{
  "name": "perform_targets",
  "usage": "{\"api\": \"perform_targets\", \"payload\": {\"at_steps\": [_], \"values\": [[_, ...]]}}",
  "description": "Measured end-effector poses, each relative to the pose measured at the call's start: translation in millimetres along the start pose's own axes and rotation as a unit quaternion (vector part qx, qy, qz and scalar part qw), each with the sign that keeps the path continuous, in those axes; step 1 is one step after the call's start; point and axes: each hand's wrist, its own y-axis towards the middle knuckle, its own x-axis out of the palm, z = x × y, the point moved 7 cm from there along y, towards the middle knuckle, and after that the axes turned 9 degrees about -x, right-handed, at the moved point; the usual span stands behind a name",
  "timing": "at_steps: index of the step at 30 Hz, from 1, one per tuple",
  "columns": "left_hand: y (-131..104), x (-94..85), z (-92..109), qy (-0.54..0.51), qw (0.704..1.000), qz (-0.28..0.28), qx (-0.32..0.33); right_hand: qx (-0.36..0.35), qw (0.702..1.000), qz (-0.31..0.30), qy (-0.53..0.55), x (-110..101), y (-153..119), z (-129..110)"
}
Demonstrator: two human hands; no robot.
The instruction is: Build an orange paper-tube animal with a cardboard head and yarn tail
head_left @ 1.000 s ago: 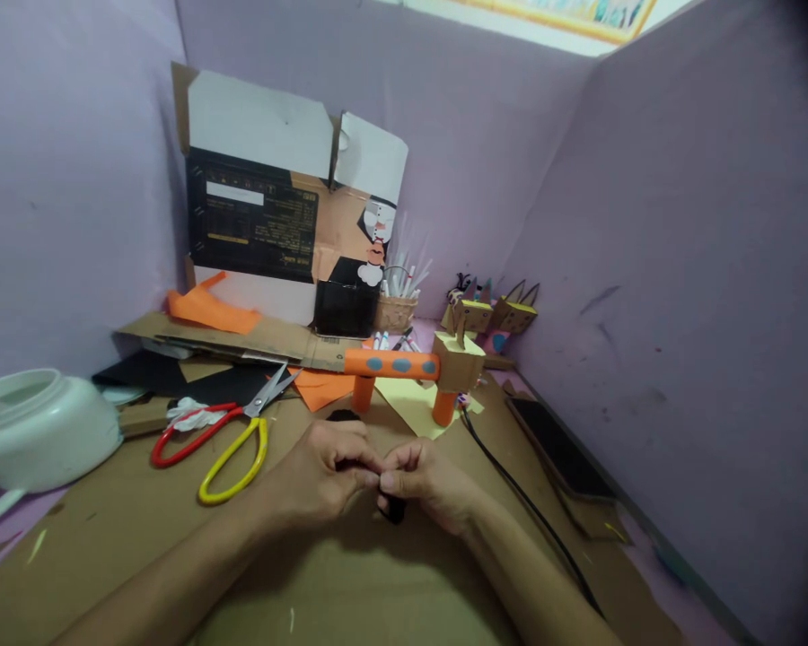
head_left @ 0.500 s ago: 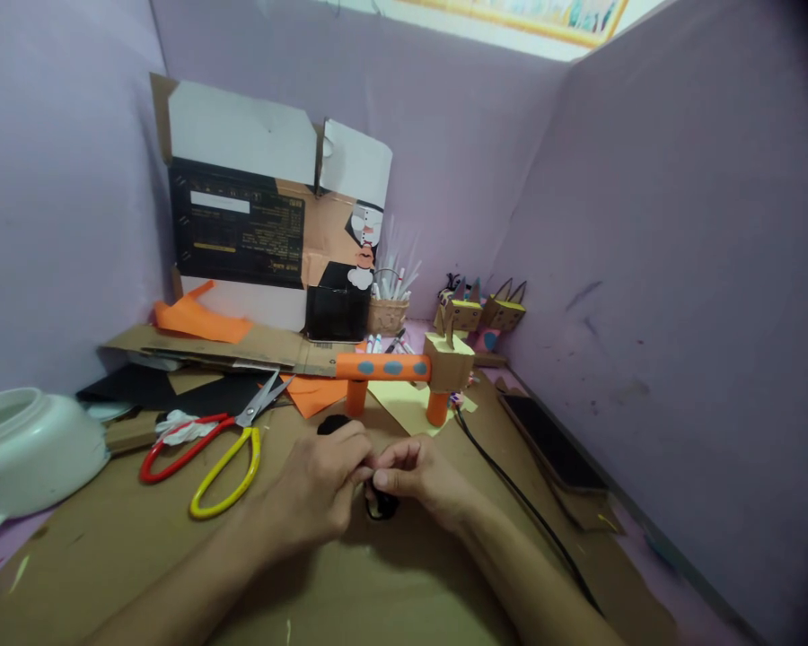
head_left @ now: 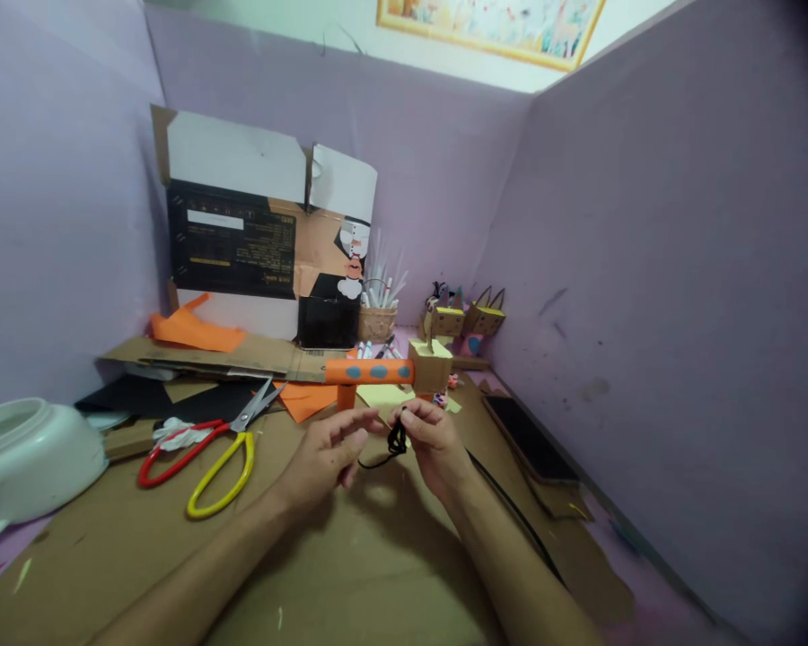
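Between the fingertips of my right hand [head_left: 434, 447] hangs a small looped bunch of black cord [head_left: 397, 439]. A thin strand of it trails left toward my left hand [head_left: 324, 456], whose fingers are apart and grip nothing that I can see. Just beyond both hands stands an animal figure with an orange tube body [head_left: 370, 371] bearing blue spots and a cardboard box head [head_left: 434, 371]. Its legs are partly hidden by my hands. Left of my left hand lie scissors [head_left: 246, 422] with one red and one yellow handle, blades open.
A white pot [head_left: 37, 467] stands at the far left, a black phone [head_left: 531, 440] lies right. An unfolded printed box [head_left: 235, 233] leans on the back wall beside a marker basket [head_left: 378, 323]. A black cable [head_left: 518, 516] crosses the cardboard [head_left: 350, 574].
My hands have drawn apart and lifted off the cardboard. The black cord has come up in my right hand, and my left hand has opened. The view has tilted up slightly.
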Motion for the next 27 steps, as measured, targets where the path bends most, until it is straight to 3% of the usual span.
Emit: {"api": "perform_targets", "payload": {"at_steps": [4, 11, 19, 27], "values": [[3.0, 14.4, -7.7, -0.064, 0.996, -0.053, -0.037, -0.013, 1.000, 0.008, 0.007, 7.4, 6.5, 1.9], [7.3, -0.1, -4.7, -0.165, 0.983, 0.069, -0.034, -0.007, 1.000, -0.015, 0.005, 22.9, 11.7, 9.8], [7.4, -0.6, -10.9, -0.206, 0.975, 0.068, -0.056, 0.010, 1.000, -0.014, 0.024, 22.9, 9.8, 19.8], [5.0, -9.2, -16.6, -0.202, 0.964, 0.133, -0.113, -0.052, 0.998, 0.006, -0.020, 22.2, 8.0, 8.9]]}}
